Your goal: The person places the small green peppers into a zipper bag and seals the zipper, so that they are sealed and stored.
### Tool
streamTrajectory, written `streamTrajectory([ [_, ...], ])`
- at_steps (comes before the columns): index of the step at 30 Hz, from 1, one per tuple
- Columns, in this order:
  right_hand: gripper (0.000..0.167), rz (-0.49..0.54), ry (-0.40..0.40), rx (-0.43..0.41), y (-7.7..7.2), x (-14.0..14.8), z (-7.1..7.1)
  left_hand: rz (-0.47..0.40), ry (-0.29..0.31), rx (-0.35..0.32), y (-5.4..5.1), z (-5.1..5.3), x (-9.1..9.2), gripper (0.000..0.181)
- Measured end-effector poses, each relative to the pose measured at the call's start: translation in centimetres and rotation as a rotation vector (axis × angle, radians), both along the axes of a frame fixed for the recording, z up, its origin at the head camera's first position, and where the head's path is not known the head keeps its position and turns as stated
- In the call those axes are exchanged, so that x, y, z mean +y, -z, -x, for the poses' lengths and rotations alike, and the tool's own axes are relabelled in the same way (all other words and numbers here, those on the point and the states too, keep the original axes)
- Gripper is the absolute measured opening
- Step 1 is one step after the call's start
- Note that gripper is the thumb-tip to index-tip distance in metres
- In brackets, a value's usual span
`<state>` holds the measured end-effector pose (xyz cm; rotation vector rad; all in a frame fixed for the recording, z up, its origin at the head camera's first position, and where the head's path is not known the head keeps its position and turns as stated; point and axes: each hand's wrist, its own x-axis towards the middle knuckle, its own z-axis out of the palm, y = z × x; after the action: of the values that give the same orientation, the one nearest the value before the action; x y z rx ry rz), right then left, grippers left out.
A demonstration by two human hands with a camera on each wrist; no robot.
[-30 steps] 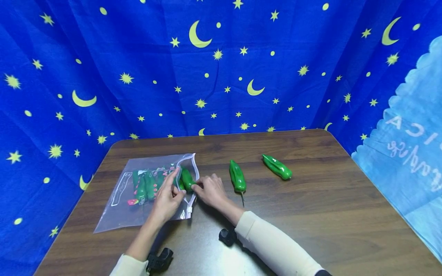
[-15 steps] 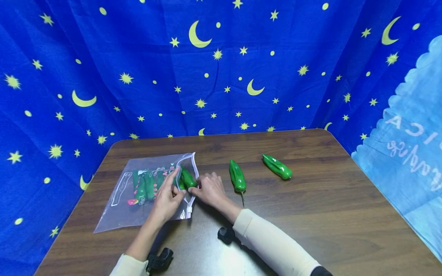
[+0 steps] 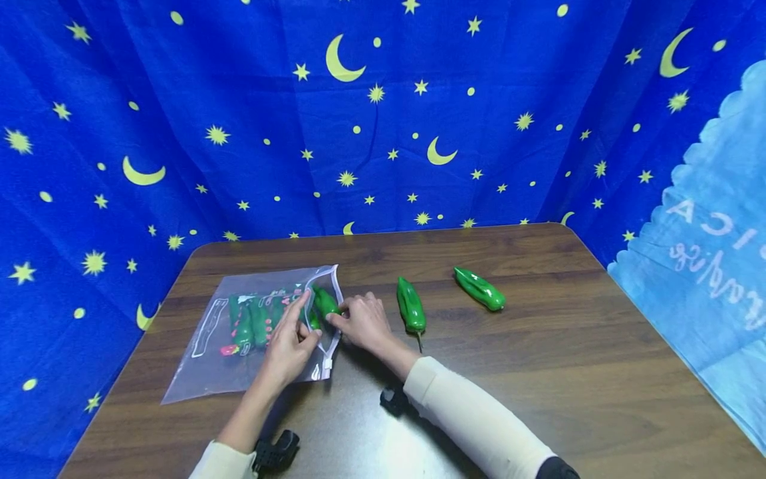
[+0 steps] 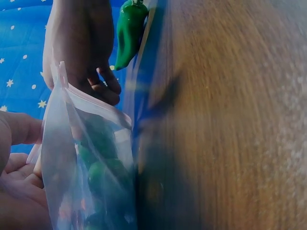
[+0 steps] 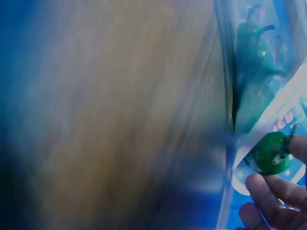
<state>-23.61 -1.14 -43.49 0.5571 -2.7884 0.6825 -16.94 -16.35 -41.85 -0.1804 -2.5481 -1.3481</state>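
A clear zip bag (image 3: 209, 372) with printed pink and white marks lies on the left of the table, its mouth facing right. Several green peppers (image 3: 260, 324) show through its plastic. My left hand (image 3: 290, 349) holds the upper layer at the mouth, thumb and fingers on the film in the left wrist view. At the gaping mouth, my right hand (image 3: 365, 324) pinches a green pepper (image 5: 272, 153) by its stem end, the pepper's body inside the opening. The white slider (image 3: 327, 364) sits at the mouth's near corner.
Two more green peppers lie right of the bag: one (image 3: 411, 306) close to my right hand, one (image 3: 480, 289) farther right. A blue curtain (image 3: 383, 166) with moons and stars stands behind the wooden table (image 3: 538, 379). Black wrist mounts (image 3: 278, 451) hang under both wrists.
My right hand has shifted slightly up and away at the bag's mouth, with the pepper's end moving along with it. The left hand and the bag look unmoved.
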Motion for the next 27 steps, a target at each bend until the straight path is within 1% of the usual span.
streamTrajectory([
  [5, 0.029, -0.076, -0.027, 0.019, 0.0, -0.3, -0.2, -0.004, 0.002, -0.027, -0.3, -0.1, 0.0, 0.073],
  [8, 0.028, -0.104, -0.034, 0.037, 0.0, -0.5, -0.4, -0.005, 0.003, -0.035, -0.4, -0.1, 0.0, 0.073],
  [16, 0.027, -0.146, -0.051, 0.073, 0.1, -1.2, -0.8, -0.005, 0.008, -0.014, -0.4, -0.1, -0.1, 0.072],
  [21, 0.032, -0.154, -0.082, 0.079, 0.2, -1.6, -1.0, -0.002, 0.003, -0.015, -0.5, -0.2, -0.2, 0.073],
  [27, 0.031, -0.119, -0.075, 0.100, 0.4, -1.3, -1.0, 0.008, -0.017, -0.024, -0.6, -0.2, -0.5, 0.073],
])
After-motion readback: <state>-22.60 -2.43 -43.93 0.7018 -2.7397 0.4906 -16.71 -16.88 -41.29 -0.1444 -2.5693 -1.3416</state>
